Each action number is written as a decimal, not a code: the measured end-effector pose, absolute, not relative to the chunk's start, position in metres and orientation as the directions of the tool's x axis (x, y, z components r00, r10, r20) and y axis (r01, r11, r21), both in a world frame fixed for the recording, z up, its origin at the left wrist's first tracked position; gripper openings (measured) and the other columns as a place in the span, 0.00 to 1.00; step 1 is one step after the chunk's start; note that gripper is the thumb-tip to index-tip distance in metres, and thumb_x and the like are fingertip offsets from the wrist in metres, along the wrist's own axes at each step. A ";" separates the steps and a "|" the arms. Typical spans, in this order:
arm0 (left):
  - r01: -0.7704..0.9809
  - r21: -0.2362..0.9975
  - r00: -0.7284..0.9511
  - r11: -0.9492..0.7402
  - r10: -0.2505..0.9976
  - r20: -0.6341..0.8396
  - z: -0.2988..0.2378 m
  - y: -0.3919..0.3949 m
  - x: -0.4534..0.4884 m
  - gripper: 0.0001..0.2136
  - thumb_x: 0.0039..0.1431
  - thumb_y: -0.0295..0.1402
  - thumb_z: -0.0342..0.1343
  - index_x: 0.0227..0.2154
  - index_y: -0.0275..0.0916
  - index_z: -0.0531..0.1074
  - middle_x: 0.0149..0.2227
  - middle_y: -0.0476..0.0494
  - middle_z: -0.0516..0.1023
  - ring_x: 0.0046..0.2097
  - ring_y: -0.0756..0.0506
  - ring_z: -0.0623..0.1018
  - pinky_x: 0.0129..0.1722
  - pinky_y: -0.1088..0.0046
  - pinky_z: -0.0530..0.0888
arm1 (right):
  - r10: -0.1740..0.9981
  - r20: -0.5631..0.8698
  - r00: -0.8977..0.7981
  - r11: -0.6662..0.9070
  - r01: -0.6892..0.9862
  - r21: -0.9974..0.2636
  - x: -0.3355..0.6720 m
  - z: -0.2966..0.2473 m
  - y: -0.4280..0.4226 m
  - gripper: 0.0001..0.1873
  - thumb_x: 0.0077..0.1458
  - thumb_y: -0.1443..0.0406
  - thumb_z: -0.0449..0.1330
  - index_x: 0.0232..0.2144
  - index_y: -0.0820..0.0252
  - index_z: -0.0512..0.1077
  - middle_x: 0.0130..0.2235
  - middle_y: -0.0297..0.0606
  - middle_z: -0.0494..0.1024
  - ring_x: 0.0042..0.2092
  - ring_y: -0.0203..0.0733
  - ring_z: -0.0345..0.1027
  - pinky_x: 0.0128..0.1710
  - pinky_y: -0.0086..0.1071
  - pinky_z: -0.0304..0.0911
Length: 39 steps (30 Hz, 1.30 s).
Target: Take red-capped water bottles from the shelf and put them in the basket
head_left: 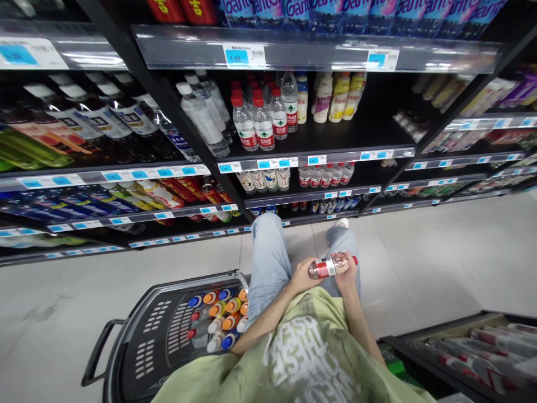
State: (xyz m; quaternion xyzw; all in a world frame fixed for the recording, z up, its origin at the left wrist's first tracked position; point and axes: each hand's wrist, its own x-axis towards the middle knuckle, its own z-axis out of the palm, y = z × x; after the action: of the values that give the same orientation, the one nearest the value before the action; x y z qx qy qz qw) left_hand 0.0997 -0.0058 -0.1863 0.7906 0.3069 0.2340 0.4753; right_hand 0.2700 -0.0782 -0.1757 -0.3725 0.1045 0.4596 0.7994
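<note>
Head view. Red-capped water bottle (pixel 322 269), one: is lying sideways between the fingers, label and barcode showing. Left hand (pixel 302 275): fingers are clamping its base end. Right hand (pixel 346 270): fingers are curling around its cap end. Shopping basket (pixel 135 342): is standing left of the left fingers. Red-capped bottles (pixel 263 131): are standing on the shelf beyond the fingers. Handling, as judged: light, even pressure, thin plastic probably denting easily.
</note>
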 end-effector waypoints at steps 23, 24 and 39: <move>0.284 0.911 0.803 0.298 0.446 -0.396 -0.178 0.001 0.099 0.31 0.52 0.63 0.63 0.30 0.34 0.78 0.18 0.46 0.74 0.17 0.54 0.58 0.18 0.74 0.53 | 0.633 -0.553 0.542 0.291 -0.828 -0.479 0.268 -0.176 -0.081 0.15 0.45 0.58 0.73 0.29 0.57 0.73 0.32 0.33 0.79 0.40 0.45 0.79 0.42 0.36 0.76; 0.282 0.910 0.799 0.303 0.451 -0.397 -0.180 0.001 0.100 0.32 0.52 0.64 0.63 0.32 0.34 0.79 0.17 0.47 0.73 0.17 0.54 0.58 0.19 0.74 0.53 | 0.635 -0.552 0.540 0.289 -0.829 -0.478 0.268 -0.177 -0.081 0.15 0.45 0.58 0.73 0.29 0.57 0.73 0.32 0.33 0.79 0.40 0.45 0.79 0.41 0.36 0.76; 0.264 0.929 0.770 0.258 0.524 -0.364 -0.201 -0.004 0.101 0.42 0.55 0.74 0.54 0.50 0.35 0.69 0.21 0.52 0.75 0.18 0.52 0.65 0.20 0.77 0.59 | 0.670 -0.502 0.547 0.293 -0.816 -0.498 0.270 -0.176 -0.080 0.18 0.46 0.56 0.73 0.24 0.56 0.69 0.26 0.29 0.75 0.37 0.42 0.77 0.41 0.35 0.73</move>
State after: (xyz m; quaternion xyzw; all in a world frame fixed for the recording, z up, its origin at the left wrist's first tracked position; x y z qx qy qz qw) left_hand 0.1012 -0.0043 -0.2012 0.6024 0.3272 0.0899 0.7225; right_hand 0.2703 -0.0803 -0.1765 -0.3696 0.0987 0.4656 0.7980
